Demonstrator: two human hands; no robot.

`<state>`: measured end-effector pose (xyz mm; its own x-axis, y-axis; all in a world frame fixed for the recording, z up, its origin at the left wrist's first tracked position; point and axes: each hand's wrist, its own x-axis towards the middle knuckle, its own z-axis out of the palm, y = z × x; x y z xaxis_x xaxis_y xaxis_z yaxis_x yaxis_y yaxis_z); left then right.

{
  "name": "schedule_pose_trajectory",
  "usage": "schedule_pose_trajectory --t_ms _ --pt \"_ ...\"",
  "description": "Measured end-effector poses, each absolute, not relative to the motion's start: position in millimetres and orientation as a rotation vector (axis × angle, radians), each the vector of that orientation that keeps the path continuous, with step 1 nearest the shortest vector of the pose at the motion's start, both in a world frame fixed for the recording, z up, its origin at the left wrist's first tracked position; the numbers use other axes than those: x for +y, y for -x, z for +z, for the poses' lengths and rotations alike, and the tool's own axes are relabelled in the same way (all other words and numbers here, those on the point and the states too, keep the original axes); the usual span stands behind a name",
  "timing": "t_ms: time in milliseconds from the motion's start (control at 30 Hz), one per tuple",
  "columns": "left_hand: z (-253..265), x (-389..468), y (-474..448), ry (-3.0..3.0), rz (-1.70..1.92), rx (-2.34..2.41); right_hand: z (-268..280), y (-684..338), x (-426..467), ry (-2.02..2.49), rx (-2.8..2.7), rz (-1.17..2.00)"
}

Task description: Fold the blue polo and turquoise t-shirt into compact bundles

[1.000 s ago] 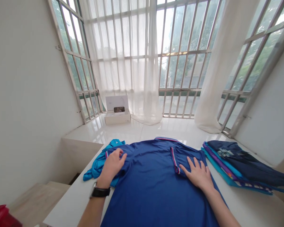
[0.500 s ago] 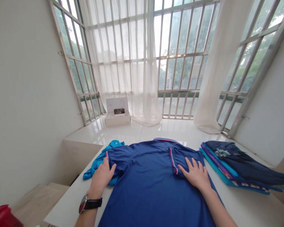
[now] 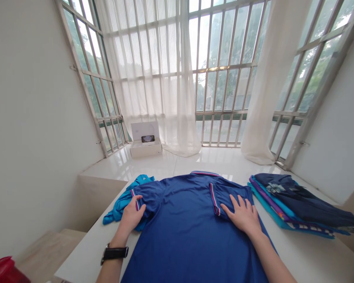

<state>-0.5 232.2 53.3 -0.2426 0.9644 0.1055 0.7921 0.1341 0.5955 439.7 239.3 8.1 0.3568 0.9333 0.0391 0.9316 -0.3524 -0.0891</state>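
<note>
Since 1 s ago, left hand (image 3: 131,215) slid down off blue shirt (image 3: 183,232) shoulder to sleeve edge, thumb & fingers now pinching it. Shirt lies flat on white table (image 3: 85,255). Right hand (image 3: 244,217) spread, pressed on folded-in sleeve. Folded stack (image 3: 297,206) far right.

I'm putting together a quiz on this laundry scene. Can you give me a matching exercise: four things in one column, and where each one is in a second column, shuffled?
Things:
1. right hand
2. left hand
3. folded clothes stack
4. white box

Places:
A. on the floor by the window
B. flat on the folded-in sleeve of the blue polo shirt
C. on the table, right of the shirt
D. gripping the shirt's other sleeve, over the teal garment

Pairs: 1-B, 2-D, 3-C, 4-A
</note>
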Motion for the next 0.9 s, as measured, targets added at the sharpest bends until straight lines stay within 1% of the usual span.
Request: schedule_pose_trajectory --t_ms 100,200,333,500,600,733,900 --pt "57 238 -4 -1.663 0.893 2.008 9 -440 239 2.512 -1.73 0.025" --pt "64 242 -13 -1.687 0.923 2.028 10 -440 239 2.515 -1.735 0.035" --pt "80 250 -40 -1.958 0.866 2.031 8 -441 240 2.503 -1.734 0.043" --pt "99 270 -97 -2.222 0.713 1.869 6 -442 240 2.48 -1.729 0.072" --pt "93 281 -129 -2.329 0.525 1.736 8 -441 239 2.473 -1.735 0.087" --pt "68 284 -152 -2.371 0.273 1.584 10 -440 238 2.486 -1.733 0.079" --pt "51 280 -156 -2.37 0.236 1.546 9 -440 239 2.491 -1.737 0.064"
